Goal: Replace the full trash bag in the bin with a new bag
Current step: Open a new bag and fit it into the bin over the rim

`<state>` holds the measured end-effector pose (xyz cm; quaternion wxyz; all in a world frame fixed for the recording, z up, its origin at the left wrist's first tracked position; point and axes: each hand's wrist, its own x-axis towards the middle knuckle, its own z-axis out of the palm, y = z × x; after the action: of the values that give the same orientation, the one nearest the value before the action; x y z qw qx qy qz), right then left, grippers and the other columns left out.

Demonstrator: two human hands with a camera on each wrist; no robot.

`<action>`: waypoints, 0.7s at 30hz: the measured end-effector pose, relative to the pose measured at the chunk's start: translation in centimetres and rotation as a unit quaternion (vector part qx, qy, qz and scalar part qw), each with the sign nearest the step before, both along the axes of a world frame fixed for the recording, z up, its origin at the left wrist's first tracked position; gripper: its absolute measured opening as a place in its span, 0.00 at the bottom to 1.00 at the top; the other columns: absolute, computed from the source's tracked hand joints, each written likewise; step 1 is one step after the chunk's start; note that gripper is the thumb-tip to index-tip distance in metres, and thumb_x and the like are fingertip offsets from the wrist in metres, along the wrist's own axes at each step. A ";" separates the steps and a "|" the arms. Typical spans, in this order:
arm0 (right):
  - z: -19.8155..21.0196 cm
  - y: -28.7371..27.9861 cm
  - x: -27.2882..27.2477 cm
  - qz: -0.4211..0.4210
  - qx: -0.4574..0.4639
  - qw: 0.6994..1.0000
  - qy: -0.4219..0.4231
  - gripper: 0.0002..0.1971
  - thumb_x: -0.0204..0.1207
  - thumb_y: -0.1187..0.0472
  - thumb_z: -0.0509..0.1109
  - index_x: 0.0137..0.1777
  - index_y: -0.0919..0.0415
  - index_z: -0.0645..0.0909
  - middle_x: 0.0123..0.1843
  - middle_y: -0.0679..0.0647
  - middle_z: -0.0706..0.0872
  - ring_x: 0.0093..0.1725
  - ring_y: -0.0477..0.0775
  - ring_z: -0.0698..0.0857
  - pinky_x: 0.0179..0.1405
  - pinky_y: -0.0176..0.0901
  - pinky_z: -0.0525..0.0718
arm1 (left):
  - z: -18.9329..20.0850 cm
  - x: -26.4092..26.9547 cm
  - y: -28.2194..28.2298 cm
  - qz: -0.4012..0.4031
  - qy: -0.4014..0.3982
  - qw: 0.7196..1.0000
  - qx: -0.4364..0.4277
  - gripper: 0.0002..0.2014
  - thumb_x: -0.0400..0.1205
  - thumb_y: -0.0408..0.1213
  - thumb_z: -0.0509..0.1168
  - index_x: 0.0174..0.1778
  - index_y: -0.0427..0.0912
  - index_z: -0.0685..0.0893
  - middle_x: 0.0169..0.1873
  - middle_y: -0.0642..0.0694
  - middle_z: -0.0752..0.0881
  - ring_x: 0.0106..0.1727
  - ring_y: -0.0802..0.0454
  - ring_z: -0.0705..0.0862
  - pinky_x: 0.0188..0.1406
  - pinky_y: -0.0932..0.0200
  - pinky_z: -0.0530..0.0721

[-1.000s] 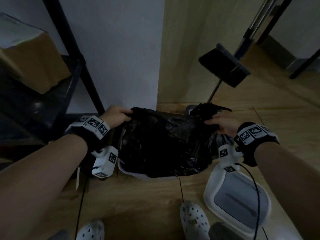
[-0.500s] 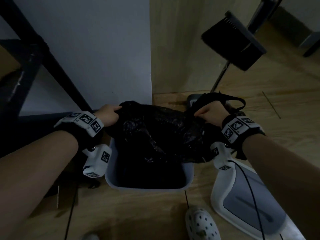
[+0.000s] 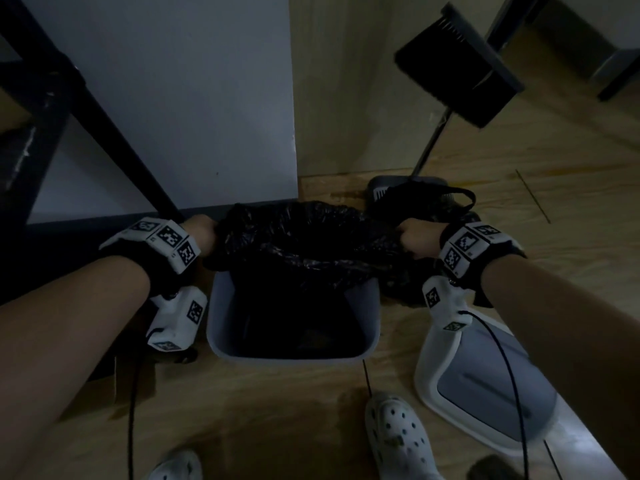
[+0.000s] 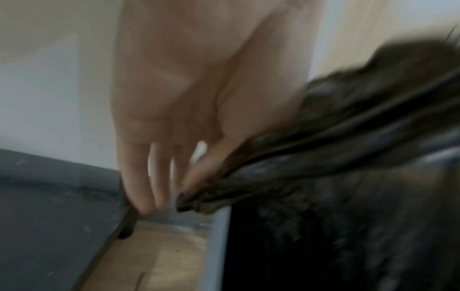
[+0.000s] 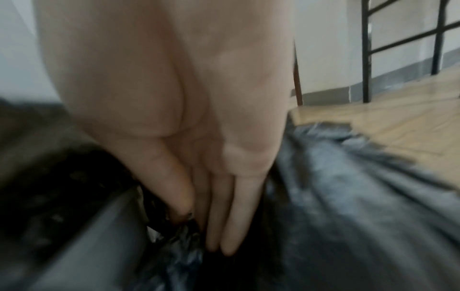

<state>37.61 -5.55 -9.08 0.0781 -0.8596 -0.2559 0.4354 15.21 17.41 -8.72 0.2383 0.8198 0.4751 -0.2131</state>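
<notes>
Head view has the left hand and right hand pinching the new bag over the bin's far edge, so next is probably folding it over the rim.

Both your forearms reach forward and down, spread apart. Your left hand pinches a gathered edge of the black bag between thumb and forefinger, the other fingers hanging straight. Your right hand pinches the opposite edge, fingers pointing down.
</notes>
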 end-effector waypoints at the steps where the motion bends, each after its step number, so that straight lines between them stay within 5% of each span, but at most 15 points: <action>1: 0.4 -0.3 0.0 -0.022 0.016 0.999 0.028 0.15 0.81 0.75 0.55 0.38 0.60 0.77 0.36 0.55 0.75 0.33 0.52 0.75 0.31 0.36 0.75 | 0.2 -0.1 0.2 0.006 -0.018 1.000 0.007 0.17 0.84 0.25 0.53 0.67 0.26 0.77 0.67 0.29 0.79 0.69 0.35 0.77 0.65 0.52 0.74; 4: 2.3 -1.1 -0.1 -0.077 0.080 0.993 0.038 0.14 0.82 0.74 0.56 0.62 0.66 0.79 0.53 0.62 0.80 0.45 0.62 0.81 0.44 0.47 0.84 | 0.8 -0.2 0.4 0.014 -0.125 0.991 0.036 0.17 0.84 0.30 0.55 0.67 0.30 0.78 0.67 0.32 0.80 0.68 0.36 0.78 0.67 0.51 0.74; 6: 3.6 -1.4 -0.6 -0.079 0.150 0.985 0.006 0.14 0.85 0.67 0.57 0.65 0.66 0.78 0.54 0.60 0.78 0.43 0.56 0.79 0.40 0.40 0.79 | 1.8 -0.4 -0.9 -0.020 -0.214 0.974 0.063 0.18 0.86 0.38 0.54 0.68 0.34 0.78 0.69 0.34 0.79 0.69 0.38 0.77 0.68 0.52 0.73; 8: 4.5 -1.9 -1.8 -0.043 0.214 0.974 -0.066 0.15 0.84 0.55 0.59 0.65 0.61 0.80 0.56 0.56 0.81 0.53 0.56 0.81 0.50 0.43 0.79 | 3.2 -1.0 -2.9 -0.123 -0.269 0.953 0.065 0.24 0.85 0.51 0.52 0.67 0.37 0.78 0.66 0.36 0.81 0.66 0.40 0.79 0.67 0.50 0.74; 11: 5.1 -2.7 -4.1 0.033 0.248 0.960 -0.125 0.20 0.76 0.43 0.67 0.62 0.55 0.81 0.62 0.53 0.82 0.60 0.54 0.81 0.55 0.42 0.77 | 4.0 -2.0 -5.0 -0.342 -0.165 0.921 0.086 0.40 0.71 0.72 0.54 0.72 0.48 0.75 0.70 0.47 0.78 0.73 0.47 0.72 0.76 0.49 0.65; 13: 4.6 -2.9 -6.0 0.147 0.184 0.957 -0.169 0.26 0.72 0.41 0.71 0.66 0.54 0.79 0.68 0.54 0.77 0.66 0.56 0.76 0.62 0.46 0.75 | 3.4 -2.5 -5.5 -0.402 -0.095 0.900 0.138 0.32 0.74 0.61 0.64 0.72 0.50 0.73 0.69 0.48 0.78 0.73 0.49 0.72 0.76 0.52 0.60; 16: 3.4 -3.2 -8.3 0.285 0.058 0.916 -0.275 0.24 0.76 0.49 0.67 0.71 0.54 0.74 0.71 0.56 0.75 0.71 0.60 0.72 0.69 0.53 0.68 | 3.4 -3.5 -6.6 -0.351 -0.135 0.916 0.140 0.19 0.79 0.35 0.62 0.67 0.46 0.76 0.57 0.41 0.84 0.58 0.43 0.81 0.58 0.53 0.77; 18: 3.2 -3.6 -8.9 0.284 0.030 0.907 -0.311 0.17 0.79 0.55 0.62 0.67 0.55 0.77 0.65 0.56 0.80 0.66 0.61 0.77 0.67 0.52 0.68 | 3.8 -4.6 -7.5 -0.302 -0.143 0.935 0.120 0.17 0.79 0.30 0.59 0.64 0.43 0.73 0.52 0.39 0.82 0.50 0.41 0.82 0.45 0.50 0.83; 21: 3.3 -5.2 -9.8 0.271 0.007 0.917 -0.292 0.15 0.81 0.58 0.59 0.64 0.56 0.79 0.61 0.56 0.85 0.62 0.60 0.80 0.66 0.52 0.69 | 4.0 -6.7 -7.9 -0.302 -0.153 0.930 0.142 0.12 0.77 0.26 0.58 0.56 0.40 0.74 0.49 0.41 0.78 0.50 0.42 0.79 0.43 0.48 0.81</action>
<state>27.80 -10.71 -5.75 -0.1154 -0.8455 -0.4934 0.1682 8.51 9.54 -4.76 0.1133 0.9724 0.1886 -0.0772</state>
